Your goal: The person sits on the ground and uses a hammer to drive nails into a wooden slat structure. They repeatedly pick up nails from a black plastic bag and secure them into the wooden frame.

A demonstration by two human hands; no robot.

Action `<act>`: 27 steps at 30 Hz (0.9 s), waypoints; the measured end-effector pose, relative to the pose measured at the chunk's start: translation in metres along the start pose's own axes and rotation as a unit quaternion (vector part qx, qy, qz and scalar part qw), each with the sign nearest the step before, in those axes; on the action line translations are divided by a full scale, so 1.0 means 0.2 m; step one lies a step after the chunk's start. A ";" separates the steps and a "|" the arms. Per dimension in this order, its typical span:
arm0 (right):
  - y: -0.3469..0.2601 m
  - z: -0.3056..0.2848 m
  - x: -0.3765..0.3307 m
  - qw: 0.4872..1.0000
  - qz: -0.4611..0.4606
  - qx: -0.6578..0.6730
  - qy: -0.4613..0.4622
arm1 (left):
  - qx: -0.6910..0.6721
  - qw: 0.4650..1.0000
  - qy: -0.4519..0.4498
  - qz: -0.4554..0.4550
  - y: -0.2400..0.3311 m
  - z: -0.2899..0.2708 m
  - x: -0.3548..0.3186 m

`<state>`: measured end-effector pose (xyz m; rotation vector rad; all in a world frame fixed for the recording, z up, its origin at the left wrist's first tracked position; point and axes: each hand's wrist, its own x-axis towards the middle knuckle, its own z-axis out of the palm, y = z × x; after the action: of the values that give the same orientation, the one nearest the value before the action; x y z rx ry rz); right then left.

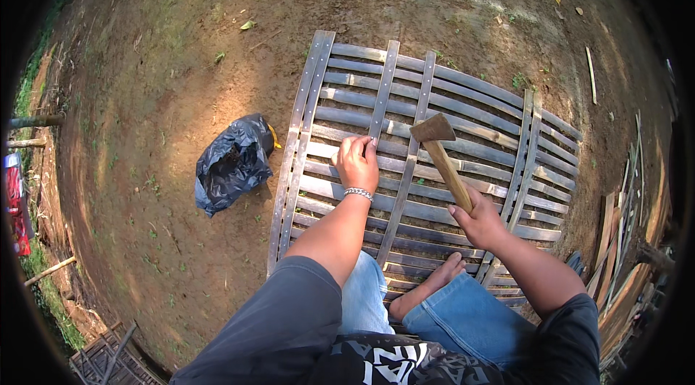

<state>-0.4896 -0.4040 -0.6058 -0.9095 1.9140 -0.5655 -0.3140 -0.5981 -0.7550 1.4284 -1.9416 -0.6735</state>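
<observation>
Bamboo slats, grey and weathered, lie under both hands, and the two hands are well apart on them. The left hand (357, 162) rests palm down on the bamboo panel (463, 106), fingertips (360, 142) pressed on a slat just beside one of the upright cross strips (382, 92); whether something small is pinched under those fingertips cannot be told. A metal bracelet (357, 193) circles that wrist. The right hand (478, 220) is clenched around the lower end of a wooden handle (451, 174), whose long axis runs up and to the left from the fist, ending in the wedge-shaped hammer head (433, 128). That head hangs above the slats, near the left fingertips and a little to their right, so the tool points from the right hand toward the spot the left hand steadies; the left hand is the nearer of the two to that spot. The panel's slats run crosswise to the person, gently bowed, with paired strips fastening them at either side. A bare foot (443, 273) sits on the near edge of the panel between the knees in blue jeans. To the left, on bare brown earth (159, 59), lies a crumpled black plastic bag (233, 162), apart from the panel. Loose bamboo strips (615, 240) are stacked at the right.
</observation>
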 end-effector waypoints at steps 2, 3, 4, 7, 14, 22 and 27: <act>0.00 0.04 0.03 1.000 0.008 0.009 0.006 | 0.001 1.000 -0.007 -0.006 0.00 0.00 -0.01; 0.01 0.07 0.06 1.000 0.003 0.015 0.007 | -0.009 1.000 0.001 -0.013 -0.01 0.00 -0.01; 0.02 0.10 0.07 1.000 0.001 0.021 0.010 | -0.015 1.000 -0.002 -0.010 0.00 -0.01 -0.01; 0.02 0.16 0.12 0.998 0.018 0.053 0.002 | -0.020 1.000 -0.003 0.001 0.03 -0.02 0.00; 0.04 0.29 0.17 0.998 0.024 0.051 -0.010 | -0.022 1.000 0.001 0.014 0.01 -0.03 0.00; 0.08 0.33 0.20 0.998 0.013 0.062 0.000 | -0.024 0.999 0.006 0.021 0.00 -0.02 -0.01; 0.06 0.30 0.22 0.999 0.005 0.038 0.001 | -0.002 1.000 0.008 0.015 0.01 -0.02 -0.02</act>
<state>-0.4542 -0.4318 -0.6670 -0.8511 1.8849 -0.6288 -0.3120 -0.5947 -0.7518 1.3964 -1.9446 -0.6498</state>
